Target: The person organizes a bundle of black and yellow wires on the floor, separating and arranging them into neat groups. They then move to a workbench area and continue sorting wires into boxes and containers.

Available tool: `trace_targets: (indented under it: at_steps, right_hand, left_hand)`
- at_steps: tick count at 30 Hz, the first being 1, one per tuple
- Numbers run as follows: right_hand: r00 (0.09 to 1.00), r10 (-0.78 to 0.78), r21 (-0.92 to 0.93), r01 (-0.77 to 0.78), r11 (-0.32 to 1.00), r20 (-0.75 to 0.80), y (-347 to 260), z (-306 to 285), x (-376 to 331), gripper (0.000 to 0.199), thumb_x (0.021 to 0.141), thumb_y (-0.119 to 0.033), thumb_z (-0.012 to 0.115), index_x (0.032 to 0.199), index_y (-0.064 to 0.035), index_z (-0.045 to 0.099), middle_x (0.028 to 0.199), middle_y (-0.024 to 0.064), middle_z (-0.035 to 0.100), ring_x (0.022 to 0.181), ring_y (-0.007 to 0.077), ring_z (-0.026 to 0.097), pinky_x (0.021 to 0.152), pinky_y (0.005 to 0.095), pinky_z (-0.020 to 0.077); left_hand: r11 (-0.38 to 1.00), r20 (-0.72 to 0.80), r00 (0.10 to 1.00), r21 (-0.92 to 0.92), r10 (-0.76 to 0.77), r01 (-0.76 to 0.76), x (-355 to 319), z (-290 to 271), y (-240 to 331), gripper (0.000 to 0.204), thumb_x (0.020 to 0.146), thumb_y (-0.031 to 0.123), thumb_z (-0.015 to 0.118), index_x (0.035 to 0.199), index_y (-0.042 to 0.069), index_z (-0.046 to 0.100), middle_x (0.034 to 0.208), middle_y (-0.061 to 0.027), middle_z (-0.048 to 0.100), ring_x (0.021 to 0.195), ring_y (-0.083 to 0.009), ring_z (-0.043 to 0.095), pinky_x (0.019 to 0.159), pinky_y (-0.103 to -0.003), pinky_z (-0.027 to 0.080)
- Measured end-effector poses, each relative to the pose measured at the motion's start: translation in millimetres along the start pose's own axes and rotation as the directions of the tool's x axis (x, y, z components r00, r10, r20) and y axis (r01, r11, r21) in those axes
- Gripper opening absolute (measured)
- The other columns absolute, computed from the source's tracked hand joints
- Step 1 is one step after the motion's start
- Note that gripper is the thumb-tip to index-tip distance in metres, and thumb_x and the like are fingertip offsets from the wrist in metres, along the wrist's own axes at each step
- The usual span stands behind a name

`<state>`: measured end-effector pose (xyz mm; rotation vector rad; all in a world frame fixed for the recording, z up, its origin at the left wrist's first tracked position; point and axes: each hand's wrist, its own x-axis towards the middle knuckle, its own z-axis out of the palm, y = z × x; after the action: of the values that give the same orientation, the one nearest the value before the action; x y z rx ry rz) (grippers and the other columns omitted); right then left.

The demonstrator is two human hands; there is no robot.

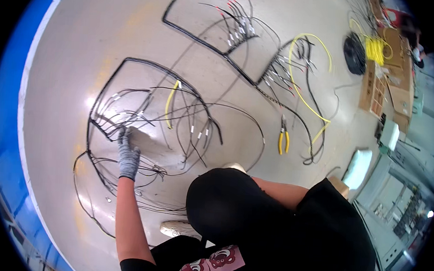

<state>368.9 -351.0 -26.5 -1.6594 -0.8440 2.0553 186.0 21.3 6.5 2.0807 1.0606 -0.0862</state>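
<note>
Seemingly, the black harness [88, 132] lies looped on the floor [71, 87] toward nine o'clock to keep branches [101, 130] apart, my left hand [129, 155] among them, fingers [123, 137] close together, whether pinching I can't tell.

There are two harnesses [195, 37] [89, 127], two coils [375, 50] [354, 53], one pliers [281, 139].
</note>
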Motion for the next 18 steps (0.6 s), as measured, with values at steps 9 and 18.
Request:
trace_targets:
  at_steps: [9,18]
  right_hand:
    - [0.997,0.067,-0.086,-0.069,0.994,-0.033,5.1,12.7,-4.6,0.025,0.088,-0.018,0.049,0.107,-0.0049,0.059,0.101,0.0109,0.061,0.088,0.0233,0.057,0.079,0.034,0.0439]
    - [0.954,0.262,0.086,-0.251,0.964,-0.145,1.2,11.3,-34.2,0.026,0.091,-0.017,0.043,0.109,-0.0032,0.057,0.1,0.0106,0.061,0.087,0.0227,0.058,0.079,0.0345,0.0464]
  left_hand:
    - [0.995,0.1,0.99,-0.036,0.099,-0.096,4.5,-12.9,-14.7,0.064,0.073,-0.006,0.054,0.133,0.005,0.038,0.137,-0.017,0.036,0.127,-0.0304,0.035,0.106,-0.034,0.03]
    - [0.717,0.192,0.941,-0.694,0.28,-0.071,-120.4,-143.9,131.4,0.018,0.084,0.006,0.057,0.099,-0.002,0.061,0.087,-0.0089,0.059,0.079,-0.0172,0.057,0.076,-0.027,0.046]
